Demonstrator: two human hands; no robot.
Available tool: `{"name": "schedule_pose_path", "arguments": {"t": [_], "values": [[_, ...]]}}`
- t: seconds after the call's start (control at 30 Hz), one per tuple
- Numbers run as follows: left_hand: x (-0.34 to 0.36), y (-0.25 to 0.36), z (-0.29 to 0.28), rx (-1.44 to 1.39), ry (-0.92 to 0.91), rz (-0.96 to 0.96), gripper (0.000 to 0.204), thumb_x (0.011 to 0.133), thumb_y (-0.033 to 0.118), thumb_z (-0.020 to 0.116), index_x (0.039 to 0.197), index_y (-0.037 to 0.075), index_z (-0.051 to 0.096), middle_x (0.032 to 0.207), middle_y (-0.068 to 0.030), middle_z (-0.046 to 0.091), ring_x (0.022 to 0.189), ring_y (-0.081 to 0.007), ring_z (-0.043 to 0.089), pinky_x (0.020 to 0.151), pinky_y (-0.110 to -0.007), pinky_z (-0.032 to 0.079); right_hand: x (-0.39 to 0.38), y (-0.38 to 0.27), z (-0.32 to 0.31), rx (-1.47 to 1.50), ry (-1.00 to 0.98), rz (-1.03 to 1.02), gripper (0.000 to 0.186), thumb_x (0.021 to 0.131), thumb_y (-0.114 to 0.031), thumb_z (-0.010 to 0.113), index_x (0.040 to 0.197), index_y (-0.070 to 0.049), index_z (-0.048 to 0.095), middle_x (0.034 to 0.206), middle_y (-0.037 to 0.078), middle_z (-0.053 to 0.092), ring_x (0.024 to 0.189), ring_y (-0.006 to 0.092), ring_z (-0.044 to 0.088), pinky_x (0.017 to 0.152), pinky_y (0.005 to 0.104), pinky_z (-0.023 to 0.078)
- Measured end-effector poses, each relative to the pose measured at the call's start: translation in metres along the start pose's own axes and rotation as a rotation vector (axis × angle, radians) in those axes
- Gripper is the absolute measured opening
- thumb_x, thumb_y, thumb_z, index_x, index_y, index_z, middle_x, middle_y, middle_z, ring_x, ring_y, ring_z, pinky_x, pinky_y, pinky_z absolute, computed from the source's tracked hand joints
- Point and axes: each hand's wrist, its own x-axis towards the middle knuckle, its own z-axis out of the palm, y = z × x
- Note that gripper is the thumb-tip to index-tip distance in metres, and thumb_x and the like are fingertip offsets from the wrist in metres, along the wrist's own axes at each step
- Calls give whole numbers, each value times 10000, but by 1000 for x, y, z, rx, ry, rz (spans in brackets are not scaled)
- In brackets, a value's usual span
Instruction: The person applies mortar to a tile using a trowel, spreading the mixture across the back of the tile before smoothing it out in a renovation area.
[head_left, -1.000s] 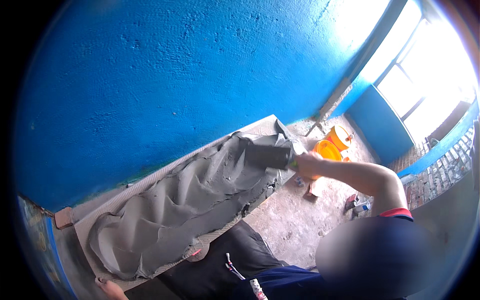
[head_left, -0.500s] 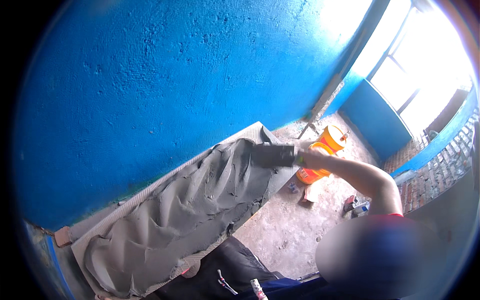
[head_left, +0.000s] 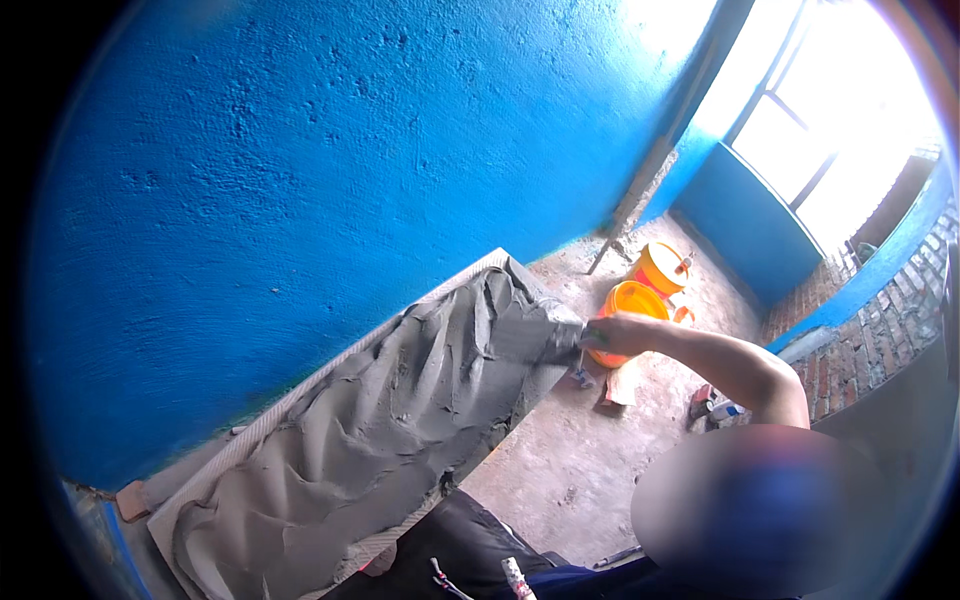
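Observation:
My right hand [head_left: 618,333] is closed around the handle of a flat rectangular trowel [head_left: 535,340], blurred by motion. The blade lies against wet grey mortar [head_left: 380,410], near the far right end of a long tile slab [head_left: 190,490]. The mortar covers most of the slab in thick, wavy ridges, leaving a pale ribbed strip bare along its wall side. My left hand does not show clearly. A small pinkish patch [head_left: 380,562] at the slab's near edge is too hidden to make out.
A rough blue wall [head_left: 300,180] runs along the slab's far side. Two orange buckets [head_left: 660,268] stand on the concrete floor beyond my right hand. A brick piece [head_left: 130,500] sits by the slab's left end. My dark trousers [head_left: 450,540] are close to its near edge.
My right hand and the trowel have moved slightly left and down across the slab's right end. The mortar there looks more spread toward the edge. The whole view has shifted a little.

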Motion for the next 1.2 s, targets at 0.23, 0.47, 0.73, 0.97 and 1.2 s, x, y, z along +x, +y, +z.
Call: {"name": "schedule_pose_path", "arguments": {"t": [0.23, 0.47, 0.73, 0.97, 1.2], "values": [[2, 6, 5, -20, 1, -9, 365, 927, 246, 362, 1218, 57, 478, 1161, -187, 556, 1018, -369, 541, 840, -449, 423, 71, 51, -2, -439, 504, -86, 435, 873, -474, 510, 1030, -70, 491, 692, 176, 625, 663, 351, 641, 590, 477, 504], [5, 10, -1, -21, 13, 0, 362, 924, 241, 370, 1212, 52, 480, 1150, -191, 558, 1008, -369, 544, 836, -447, 427, 108, 23, -40, 697, -95, 420, 541, 873, -659, 380, 1011, -181, 592, 555, 7, 432, 408, 113, 424, 338, 272, 332], [5, 12, 3, -18, 0, 10, 358, 920, 235, 379, 1205, 45, 482, 1137, -196, 561, 996, -369, 548, 831, -446, 431, 135, 61, -2, 773, 21, 471, 543, 900, -625, 352, 1035, -150, 580, 529, 30, 462, 383, 150, 446, 344, 305, 356], [8, 16, 5, -26, -8, 10, 355, 916, 230, 387, 1199, 39, 483, 1126, -201, 563, 986, -369, 551, 827, -444, 434, 72, 56, 27, 429, 326, 465, 647, 900, -590, 394, 773, 14, 586, 522, 84, 531, 411, 200, 553, 425, 353, 475], [9, 18, 7, -35, -19, 13, 351, 913, 225, 394, 1193, 33, 485, 1115, -205, 565, 976, -370, 554, 822, -443, 438, 9, 30, 16, 480, 383, 350, 559, 929, -528, 399, 831, -3, 563, 534, 70, 528, 399, 164, 529, 400, 310, 456]]}}
